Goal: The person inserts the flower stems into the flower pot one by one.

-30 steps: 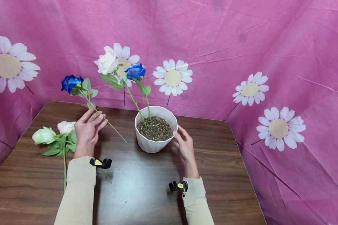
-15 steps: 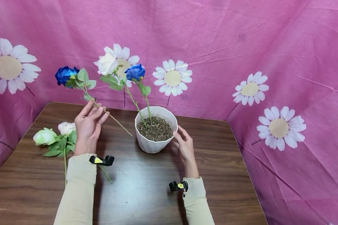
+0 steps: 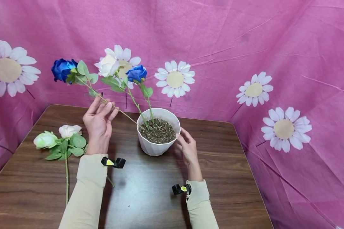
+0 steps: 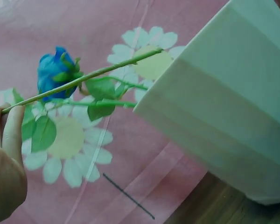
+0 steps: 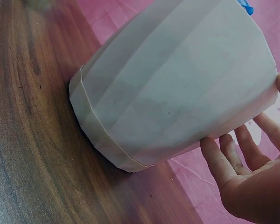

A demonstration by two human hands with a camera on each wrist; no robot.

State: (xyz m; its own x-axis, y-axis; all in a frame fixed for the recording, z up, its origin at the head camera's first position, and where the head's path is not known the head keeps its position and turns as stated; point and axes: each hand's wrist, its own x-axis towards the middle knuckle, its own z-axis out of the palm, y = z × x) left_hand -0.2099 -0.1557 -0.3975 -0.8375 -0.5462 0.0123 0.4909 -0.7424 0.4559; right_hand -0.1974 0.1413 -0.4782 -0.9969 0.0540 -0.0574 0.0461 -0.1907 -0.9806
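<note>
My left hand [image 3: 98, 125] pinches the stem of a blue rose [image 3: 63, 70] between thumb and fingers. The bloom leans up to the left, and the stem's lower end reaches the near-left rim of a white flowerpot [image 3: 157, 148]. In the left wrist view, the bare stem tip shows in the air close to the rim. My right hand [image 3: 187, 146] holds the pot's right side, thumb by the rim and fingers against the wall. A white rose [image 3: 107, 64] and another blue rose [image 3: 136, 73] stand in the pot's soil [image 3: 161, 132].
On the brown wooden table [image 3: 226, 178], a greenish-white rose [image 3: 45, 140] and a pale pink-white rose [image 3: 69, 130] lie at the left, partly behind my left arm. A pink cloth [image 3: 212, 28] printed with daisies hangs behind and beside the table.
My left hand has moved up and right with the blue rose, bringing its stem end from left of the pot to the rim. My right hand and the pot stay put.
</note>
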